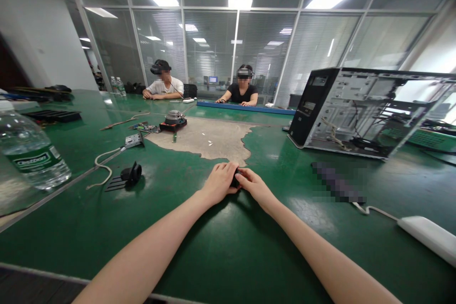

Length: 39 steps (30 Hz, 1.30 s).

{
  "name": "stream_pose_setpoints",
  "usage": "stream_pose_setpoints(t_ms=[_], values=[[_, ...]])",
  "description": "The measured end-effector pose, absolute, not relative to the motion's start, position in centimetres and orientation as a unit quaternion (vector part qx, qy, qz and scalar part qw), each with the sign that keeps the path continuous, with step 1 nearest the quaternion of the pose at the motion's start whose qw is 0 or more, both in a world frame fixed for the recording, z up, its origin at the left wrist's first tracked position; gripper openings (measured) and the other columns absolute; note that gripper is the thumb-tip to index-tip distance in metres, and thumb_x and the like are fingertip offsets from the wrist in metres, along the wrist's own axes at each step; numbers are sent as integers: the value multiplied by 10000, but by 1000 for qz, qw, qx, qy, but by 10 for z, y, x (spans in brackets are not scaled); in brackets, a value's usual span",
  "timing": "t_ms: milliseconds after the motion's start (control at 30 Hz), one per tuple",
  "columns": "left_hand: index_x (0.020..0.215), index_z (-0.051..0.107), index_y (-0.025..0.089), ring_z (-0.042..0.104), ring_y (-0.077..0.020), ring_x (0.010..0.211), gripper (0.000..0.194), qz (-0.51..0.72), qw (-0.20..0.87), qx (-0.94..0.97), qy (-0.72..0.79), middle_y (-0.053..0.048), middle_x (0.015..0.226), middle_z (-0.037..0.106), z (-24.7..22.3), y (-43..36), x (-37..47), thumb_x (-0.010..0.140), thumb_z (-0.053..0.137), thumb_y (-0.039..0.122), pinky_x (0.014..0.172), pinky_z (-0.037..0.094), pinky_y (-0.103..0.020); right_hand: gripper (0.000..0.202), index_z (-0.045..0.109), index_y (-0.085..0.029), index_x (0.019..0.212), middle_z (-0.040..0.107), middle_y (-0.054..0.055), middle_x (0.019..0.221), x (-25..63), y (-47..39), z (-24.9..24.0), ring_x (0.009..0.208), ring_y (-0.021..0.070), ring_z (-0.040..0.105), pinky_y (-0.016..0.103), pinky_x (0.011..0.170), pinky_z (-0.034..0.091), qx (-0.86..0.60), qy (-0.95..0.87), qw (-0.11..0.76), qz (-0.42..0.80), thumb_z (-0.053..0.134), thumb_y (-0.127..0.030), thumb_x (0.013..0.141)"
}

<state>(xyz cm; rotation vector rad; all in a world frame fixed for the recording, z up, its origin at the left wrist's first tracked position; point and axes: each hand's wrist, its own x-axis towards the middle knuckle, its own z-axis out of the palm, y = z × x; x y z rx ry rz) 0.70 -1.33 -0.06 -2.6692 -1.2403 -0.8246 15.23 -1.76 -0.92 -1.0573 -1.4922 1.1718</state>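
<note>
Both my hands meet over the green tabletop (pixel 213 247), around a small black object (pixel 234 182). My fingers cover most of it, so its kind does not show. From the left, my left hand (pixel 219 183) is closed over it, with the fingers bent across its top. My right hand (pixel 253 186) grips its right side, thumb and fingers pressed together. Just beyond my fingers lies a bare tan patch (pixel 228 152) where the green covering is gone. To the left, a black plastic part (pixel 131 174) with thin prongs rests on the table.
An open computer case (pixel 313 104) stands at the right, near a white power bank-like block (pixel 427 235) with a cable. A water bottle (pixel 33 152) is at the left. A heatsink fan (pixel 174 118) and a metal connector box (pixel 134 140) lie farther back. Two people sit opposite.
</note>
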Motion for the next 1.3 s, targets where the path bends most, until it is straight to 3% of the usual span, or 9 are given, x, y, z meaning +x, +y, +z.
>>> stream_pose_setpoints(t_ms=[167,367,567,733,967,1300], values=[[1096,319,196,458,-218,984,565,-268,41,-873,-405,-50,1060,490,1,-14,6,634,644,211,843,343,-353,342,478,-221,903,572,3,867,155,-23,-3,747,124,551,280,694,427,-408,-605,450,514,654,-305,622],[1087,322,199,449,-214,1001,532,-273,39,-874,-400,-53,1070,484,2,-16,7,658,632,247,858,337,-359,244,486,-222,867,578,-16,740,152,-23,-6,648,103,536,249,625,423,-397,-580,479,526,542,-405,716],[1089,318,206,449,-214,1008,526,-271,31,-872,-407,-55,1072,481,2,-15,7,663,624,242,864,331,-366,291,534,-190,913,584,16,812,153,-16,-12,686,119,532,281,672,424,-427,-612,469,472,546,-398,709],[1093,315,203,449,-213,1006,543,-267,32,-873,-406,-50,1074,483,2,-15,7,651,629,232,857,335,-358,344,509,-213,919,579,17,877,157,-22,-3,769,133,550,284,700,430,-403,-615,448,508,642,-347,631],[1089,319,197,452,-216,1000,541,-270,35,-874,-402,-52,1069,486,3,-16,7,649,632,237,858,338,-358,257,509,-217,851,576,-12,731,152,-22,-5,657,105,535,253,631,432,-411,-580,477,517,551,-424,704],[1093,322,194,453,-217,999,536,-270,40,-875,-401,-54,1070,485,3,-16,6,657,630,245,859,339,-361,310,514,-206,895,575,-1,814,156,-21,-6,697,112,545,265,665,432,-401,-599,460,518,628,-354,648]])
